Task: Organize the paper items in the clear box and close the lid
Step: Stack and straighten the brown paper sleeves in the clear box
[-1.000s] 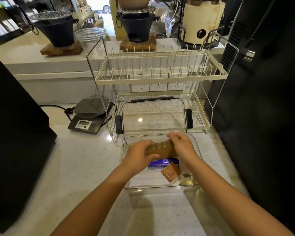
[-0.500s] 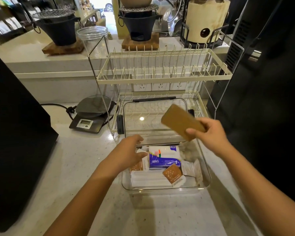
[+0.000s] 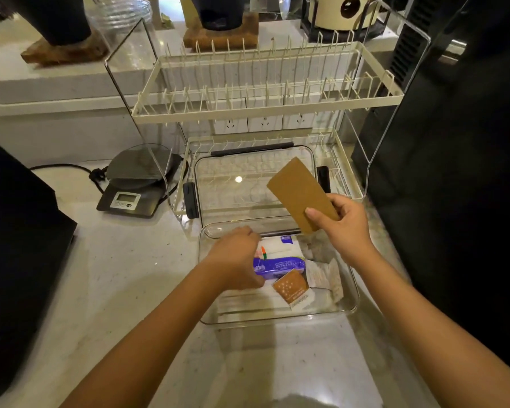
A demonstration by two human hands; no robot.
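The clear box [image 3: 354,304] stands open on the counter in front of me. Inside lie a blue tissue pack [image 3: 280,265], a white pack [image 3: 280,247], a brown-and-white sachet [image 3: 292,288] and crumpled white papers [image 3: 321,272]. My right hand [image 3: 343,223] holds a flat brown paper packet [image 3: 299,189] up above the box's far right corner. My left hand [image 3: 236,257] reaches down into the left side of the box, fingers curled over the packs; what it grips is hidden. The clear lid [image 3: 233,198] with black clips leans in the lower tier of the dish rack behind the box.
A cream two-tier dish rack [image 3: 265,110] stands just behind the box. A grey kitchen scale [image 3: 136,187] with a cable sits to the left. Black appliances flank the counter, one at the left [image 3: 18,231] and one at the right [image 3: 454,172]. Pots on wooden bases line the raised ledge.
One second ago both hands held the brown packet low over the box. My right hand has lifted it up and right; my left hand let go and dropped into the box.
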